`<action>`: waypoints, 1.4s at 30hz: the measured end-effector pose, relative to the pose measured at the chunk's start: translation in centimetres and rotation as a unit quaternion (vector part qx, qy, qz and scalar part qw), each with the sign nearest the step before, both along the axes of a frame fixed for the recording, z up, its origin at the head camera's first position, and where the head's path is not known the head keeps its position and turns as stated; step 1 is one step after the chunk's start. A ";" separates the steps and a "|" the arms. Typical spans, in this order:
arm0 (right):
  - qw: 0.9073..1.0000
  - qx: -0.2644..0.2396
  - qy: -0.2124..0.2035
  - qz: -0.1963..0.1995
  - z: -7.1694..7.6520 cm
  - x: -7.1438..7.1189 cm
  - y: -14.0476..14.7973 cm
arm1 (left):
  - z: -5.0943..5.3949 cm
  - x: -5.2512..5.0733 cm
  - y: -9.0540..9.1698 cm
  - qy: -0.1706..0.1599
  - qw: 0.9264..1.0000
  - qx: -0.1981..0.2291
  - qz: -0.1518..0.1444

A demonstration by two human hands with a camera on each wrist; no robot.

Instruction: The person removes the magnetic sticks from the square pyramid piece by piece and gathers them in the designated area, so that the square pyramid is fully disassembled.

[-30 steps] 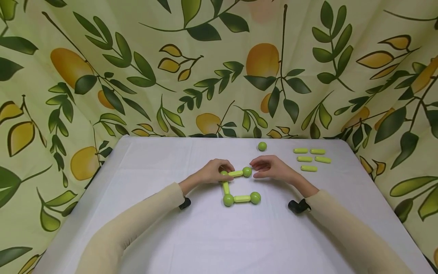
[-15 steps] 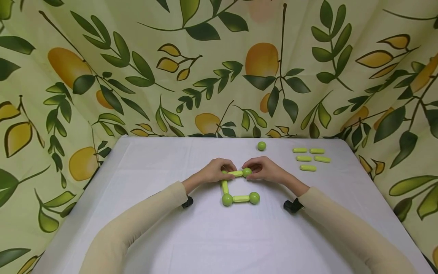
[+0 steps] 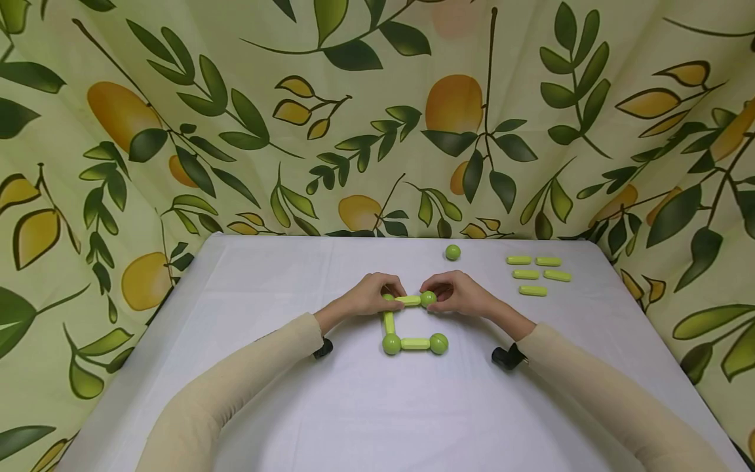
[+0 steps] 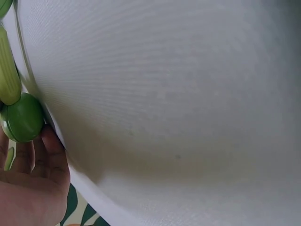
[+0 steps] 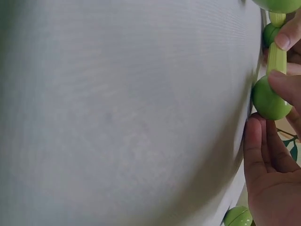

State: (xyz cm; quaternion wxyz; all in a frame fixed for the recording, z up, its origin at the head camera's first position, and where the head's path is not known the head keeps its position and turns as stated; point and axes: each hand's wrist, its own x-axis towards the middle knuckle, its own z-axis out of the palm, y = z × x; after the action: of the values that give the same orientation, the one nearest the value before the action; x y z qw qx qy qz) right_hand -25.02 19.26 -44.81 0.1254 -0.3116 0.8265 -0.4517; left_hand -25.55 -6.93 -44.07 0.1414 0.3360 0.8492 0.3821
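Observation:
Green balls and yellow-green rods are joined into a three-sided frame on the table. My left hand (image 3: 371,295) holds the far-left corner, its thumb by the left end of the far rod (image 3: 409,301). That corner ball (image 4: 24,117) is mostly hidden in the head view. My right hand (image 3: 461,292) pinches the ball (image 5: 271,98) at the far rod's right end between thumb and fingers. The left-side rod (image 3: 388,322) leads to the near-left ball (image 3: 392,344). From there the near rod (image 3: 415,343) reaches the near-right ball (image 3: 439,344).
A loose green ball (image 3: 453,252) lies near the table's back edge. Several loose rods (image 3: 533,290) lie at the back right. A leaf-and-fruit patterned curtain (image 3: 377,131) surrounds the white-covered table (image 3: 377,419).
My right hand has moved left and closed its thumb and fingers on the far-right ball. The left hand has stayed at its corner. The frame has barely shifted.

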 end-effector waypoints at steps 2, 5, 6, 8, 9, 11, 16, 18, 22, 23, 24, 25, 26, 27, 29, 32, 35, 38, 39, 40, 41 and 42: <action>1.000 0.004 0.004 0.001 0.1 0.0 0.0 | 0.0 0.0 0.0 0.001 1.000 -0.003 -0.001; 1.000 0.012 0.009 0.001 0.2 -0.1 0.1 | 0.1 0.0 0.0 0.001 1.000 -0.004 -0.005; 1.000 0.013 0.010 0.001 0.2 -0.1 0.1 | 0.1 0.0 0.0 0.000 1.000 -0.006 -0.005; 1.000 0.014 0.010 -0.006 0.4 -0.3 0.5 | 0.1 -0.1 -0.1 0.003 1.000 -0.011 -0.004; 1.000 0.013 0.008 -0.011 0.4 -0.4 0.8 | 0.1 -0.1 -0.2 0.004 1.000 -0.012 -0.003; 1.000 0.008 0.002 -0.017 0.7 -0.6 1.8 | 0.3 -0.1 -0.5 0.005 1.000 -0.012 -0.001; 0.999 -0.012 0.004 -0.033 2.0 -1.2 4.3 | 0.6 -0.3 -0.8 -0.001 1.000 -0.004 -0.001; 0.999 -0.013 0.012 -0.046 2.3 -1.4 5.1 | 0.6 -0.3 -0.9 -0.007 1.000 -0.004 0.000; 0.996 0.004 0.023 -0.082 2.6 -2.0 7.0 | 0.5 -0.3 -1.0 -0.015 1.000 -0.002 0.001; 0.995 0.009 0.025 -0.093 2.7 -2.2 7.5 | 0.4 -0.4 -1.0 -0.015 1.000 -0.001 0.001; 0.994 0.015 0.029 -0.102 2.8 -2.5 7.9 | 0.4 -0.4 -1.0 -0.016 1.000 0.000 0.001; 0.993 0.020 0.032 -0.109 2.9 -2.7 8.4 | 0.3 -0.4 -1.0 -0.017 1.000 0.000 0.001; 0.992 0.024 0.035 -0.116 2.9 -3.0 8.8 | 0.3 -0.4 -0.9 -0.018 1.000 0.000 0.002; 0.992 0.026 0.036 -0.122 2.9 -3.3 9.2 | 0.2 -0.3 -0.9 -0.020 1.000 -0.001 0.003; 0.990 0.036 0.042 -0.128 2.9 -3.9 9.8 | 0.2 -0.3 -1.0 -0.022 1.000 -0.004 0.005; 0.989 0.048 0.036 -0.136 2.7 -4.7 10.3 | 0.1 -0.3 -1.0 -0.023 1.000 -0.005 0.006; 0.987 0.064 0.024 -0.147 2.5 -5.4 10.4 | 0.2 -0.2 -1.0 -0.024 1.000 -0.002 0.004; 0.985 0.074 0.015 -0.157 2.3 -6.1 10.3 | 0.2 -0.2 -1.0 -0.024 1.000 0.000 0.002; 0.984 0.077 0.014 -0.160 2.2 -6.2 10.2 | 0.2 -0.2 -1.0 -0.024 1.000 0.000 0.001; 0.984 0.077 0.013 -0.162 2.2 -6.4 10.1 | 0.2 -0.2 -1.0 -0.024 1.000 0.000 0.000; 0.983 0.076 0.012 -0.164 2.2 -6.6 10.1 | 0.3 -0.1 -1.0 -0.025 1.000 0.001 0.000; 0.984 0.074 0.012 -0.164 2.1 -6.7 10.0 | 0.3 -0.1 -1.0 -0.025 1.000 0.001 -0.001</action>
State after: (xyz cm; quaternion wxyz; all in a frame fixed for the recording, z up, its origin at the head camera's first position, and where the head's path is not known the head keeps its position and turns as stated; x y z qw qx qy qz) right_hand -31.69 29.25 -42.66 0.0629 -0.1670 0.8991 -0.3996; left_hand -25.69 -7.93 -43.78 0.1625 0.3278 0.8447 0.3907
